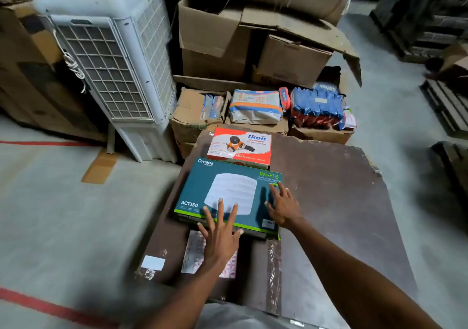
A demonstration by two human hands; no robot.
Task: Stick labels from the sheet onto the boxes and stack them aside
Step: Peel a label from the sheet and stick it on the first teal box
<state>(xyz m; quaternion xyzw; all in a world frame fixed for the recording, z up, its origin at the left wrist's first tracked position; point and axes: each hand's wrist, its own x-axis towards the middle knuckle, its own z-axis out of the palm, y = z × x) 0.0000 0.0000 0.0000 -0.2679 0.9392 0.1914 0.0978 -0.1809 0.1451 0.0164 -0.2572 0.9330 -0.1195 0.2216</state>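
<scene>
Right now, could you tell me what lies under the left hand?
The left hand reaches over the label sheet onto the teal box. Its wrist covers the sheet's middle.

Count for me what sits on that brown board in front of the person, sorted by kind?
Printed product boxes: 2, the teal Wi-Fi box under both hands and the red-and-white Ikon box behind it.
Label sheets: 1, the label sheet partly under the left hand.
Total: 3.
</scene>
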